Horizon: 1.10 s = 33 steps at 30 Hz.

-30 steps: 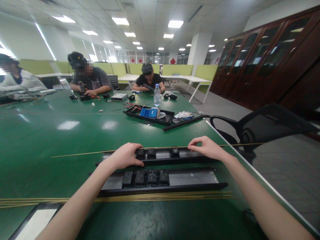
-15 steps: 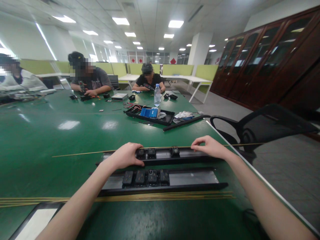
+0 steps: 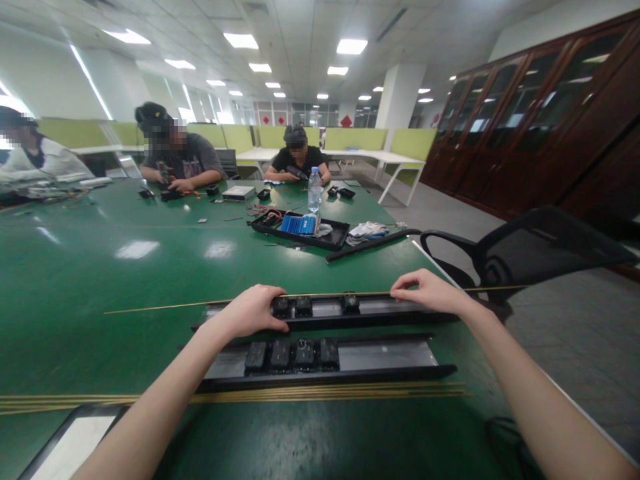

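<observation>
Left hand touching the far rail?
Touching. The head view shows the left hand spanning the far rail, thumb against its near wall.

The left hand (image 3: 253,311) partly hides the far channel (image 3: 370,322), and the left edge crops the brass rods (image 3: 350,393).

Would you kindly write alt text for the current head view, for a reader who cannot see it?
Two bare hands, left and right, are at a long thin brass-coloured rod along a black channel with dark blocks on a green table. Nearer lie a second channel and more rods; people work beyond.
</observation>
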Tool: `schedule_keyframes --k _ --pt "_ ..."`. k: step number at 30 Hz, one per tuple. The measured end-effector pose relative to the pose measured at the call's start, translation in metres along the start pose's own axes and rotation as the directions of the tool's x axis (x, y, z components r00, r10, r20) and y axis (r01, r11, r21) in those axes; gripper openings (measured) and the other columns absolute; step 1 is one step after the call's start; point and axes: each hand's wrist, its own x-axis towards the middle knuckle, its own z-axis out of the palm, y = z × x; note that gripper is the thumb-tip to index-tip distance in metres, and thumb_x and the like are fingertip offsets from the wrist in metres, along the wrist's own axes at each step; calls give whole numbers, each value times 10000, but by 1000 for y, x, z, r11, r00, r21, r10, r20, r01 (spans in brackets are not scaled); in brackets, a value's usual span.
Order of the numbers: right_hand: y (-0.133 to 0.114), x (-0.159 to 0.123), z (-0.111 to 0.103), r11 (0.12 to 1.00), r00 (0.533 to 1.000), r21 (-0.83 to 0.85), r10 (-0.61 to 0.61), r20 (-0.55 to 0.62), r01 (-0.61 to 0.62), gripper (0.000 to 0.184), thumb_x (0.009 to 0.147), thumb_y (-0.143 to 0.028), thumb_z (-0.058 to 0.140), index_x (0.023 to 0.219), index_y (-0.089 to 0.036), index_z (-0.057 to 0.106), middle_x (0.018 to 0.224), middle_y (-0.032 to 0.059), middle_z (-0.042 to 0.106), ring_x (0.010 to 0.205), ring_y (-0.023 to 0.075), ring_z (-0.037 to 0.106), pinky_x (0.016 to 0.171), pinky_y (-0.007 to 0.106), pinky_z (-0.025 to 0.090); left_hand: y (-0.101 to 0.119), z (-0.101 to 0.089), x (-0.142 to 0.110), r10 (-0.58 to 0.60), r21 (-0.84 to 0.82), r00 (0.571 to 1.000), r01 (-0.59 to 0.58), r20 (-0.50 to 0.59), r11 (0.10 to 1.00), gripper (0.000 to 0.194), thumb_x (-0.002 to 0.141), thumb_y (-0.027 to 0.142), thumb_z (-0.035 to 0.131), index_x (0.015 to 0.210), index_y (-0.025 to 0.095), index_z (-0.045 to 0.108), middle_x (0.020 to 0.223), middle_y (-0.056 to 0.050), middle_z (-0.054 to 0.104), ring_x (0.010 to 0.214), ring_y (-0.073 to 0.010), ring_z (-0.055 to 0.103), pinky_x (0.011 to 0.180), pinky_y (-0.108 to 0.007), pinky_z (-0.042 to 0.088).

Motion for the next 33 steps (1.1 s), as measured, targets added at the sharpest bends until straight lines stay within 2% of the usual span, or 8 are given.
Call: schedule_keyframes --k 9,28,33 --pt "5 0 -2 1000 1000 -1 -11 9 11 335 793 -509 628 795 -195 745 777 34 759 779 231 670 777 315 475 1 0 0 5 10 1000 -5 -3 1000 731 625 573 767 1213 155 649 1139 -122 720 1018 -299 670 850 -323 495" --pt "16 -5 -13 999 998 -2 48 41 -48 394 764 -576 638 810 -203 755 800 38 759 799 242 657 781 321 481 3 -2 0 -25 -22 1000 26 16 999 714 623 563 772 1214 180 651 1153 -117 718 1038 -299 665 861 -320 489" --pt "22 -5 -15 999 998 6 38 42 -39 395 766 -574 635 790 -198 754 779 38 753 764 234 648 739 319 474 3 -1 0 -1 -13 1000 1 17 1000 703 633 567 765 1200 164 657 1124 -120 724 1011 -298 671 836 -318 495"
